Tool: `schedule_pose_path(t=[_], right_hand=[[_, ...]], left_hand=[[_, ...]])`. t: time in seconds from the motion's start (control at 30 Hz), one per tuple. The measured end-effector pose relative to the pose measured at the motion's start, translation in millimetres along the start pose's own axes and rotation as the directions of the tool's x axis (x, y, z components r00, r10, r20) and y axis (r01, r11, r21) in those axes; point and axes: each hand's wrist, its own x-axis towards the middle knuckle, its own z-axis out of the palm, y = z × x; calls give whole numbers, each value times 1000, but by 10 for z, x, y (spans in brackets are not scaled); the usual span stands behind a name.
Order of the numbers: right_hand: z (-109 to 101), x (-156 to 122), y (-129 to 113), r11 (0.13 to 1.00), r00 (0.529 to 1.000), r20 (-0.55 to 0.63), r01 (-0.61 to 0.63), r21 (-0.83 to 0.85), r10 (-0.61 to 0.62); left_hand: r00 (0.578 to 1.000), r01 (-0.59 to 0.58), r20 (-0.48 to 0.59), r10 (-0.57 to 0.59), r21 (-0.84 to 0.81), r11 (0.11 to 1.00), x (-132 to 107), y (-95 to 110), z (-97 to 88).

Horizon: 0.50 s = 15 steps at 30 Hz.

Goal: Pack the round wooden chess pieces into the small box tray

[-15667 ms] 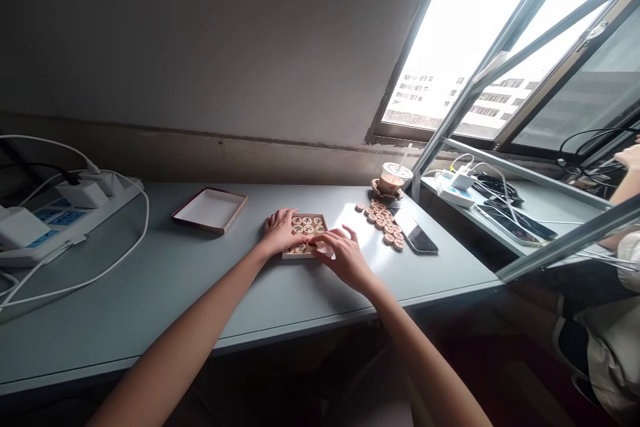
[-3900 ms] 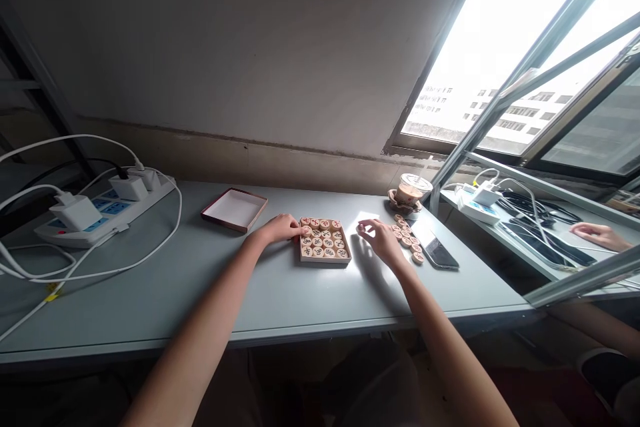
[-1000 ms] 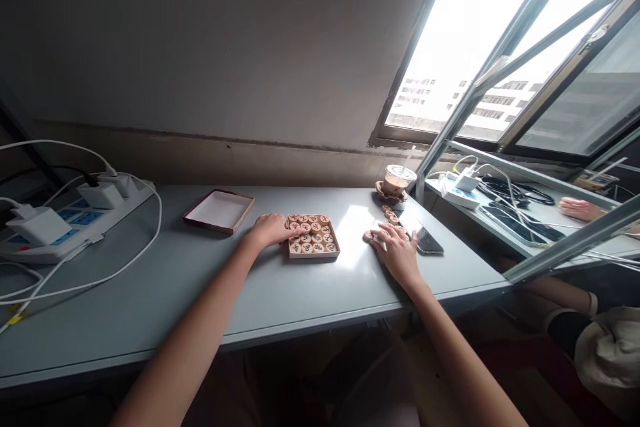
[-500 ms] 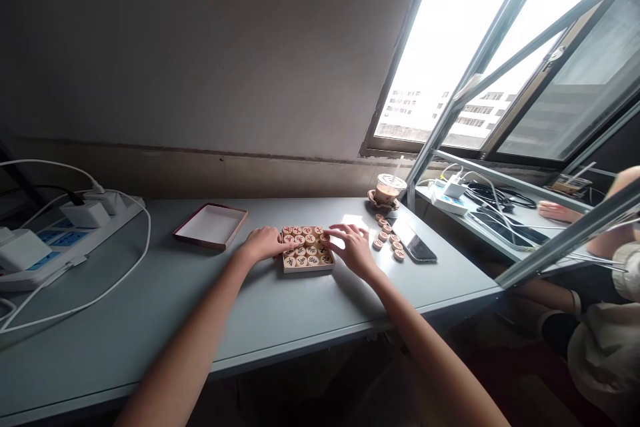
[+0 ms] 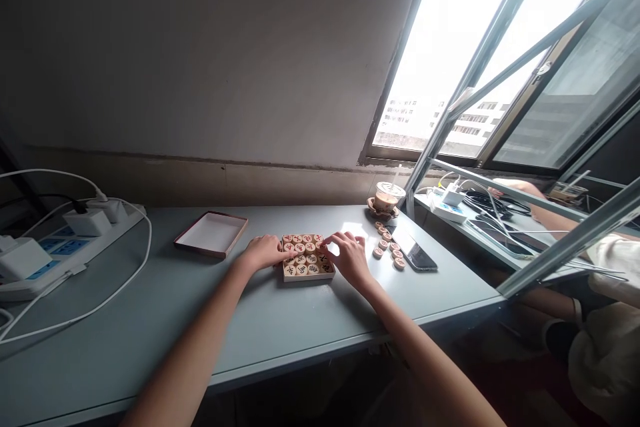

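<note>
A small shallow box [image 5: 306, 277] filled with several round wooden chess pieces [image 5: 302, 257] lies on the grey-blue table [image 5: 150, 307]. My left hand [image 5: 263, 252] rests curled against the box's left edge, steadying it. My right hand [image 5: 346, 255] is at the box's right side, fingertips bent down onto a piece at the upper right corner. Whether it grips that piece I cannot make out. Several loose pieces [image 5: 387, 245] lie to the right of my right hand.
The box's empty lid [image 5: 211, 233] lies to the left. A phone [image 5: 415, 251] and a lidded drink cup [image 5: 388, 195] stand by the loose pieces. A power strip with chargers and cables [image 5: 55, 240] sits far left. Another person's arm [image 5: 545, 213] reaches over a neighbouring table on the right.
My right hand came from the loose pieces on the right back to the box's right corner. More pieces lie in the box and fewer outside it. My left hand stayed on the box.
</note>
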Motion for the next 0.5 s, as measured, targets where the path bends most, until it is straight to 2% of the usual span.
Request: schedule_pose_path(t=[0.1,0.17,0.3,0.37,0.43,0.5], right_hand=[[-50,-22,36,999,1000,-9,2,-40,-2],[-103,-73,160,996,999,-31,-32,-85,30],[-161,-280,613,938,981,-66,-193,-288,181],[-153,-415,830,900,965,-32,-253,-354,259],[-140,-542,964,904,964,2,-250,-347,268],[-141,-635,996,928,972,15,-220,-299,235]], left_hand=[[1000,-7,6,7,6,1000,5,-8,-2],[1000,-3,11,3,2,1000,11,-14,-2],[1000,5,6,-5,5,1000,24,-24,13],[1000,2,3,-2,6,1000,22,-21,16],[1000,0,7,0,-6,1000,10,-10,4],[1000,2,24,-1,-29,1000,-12,3,-22]])
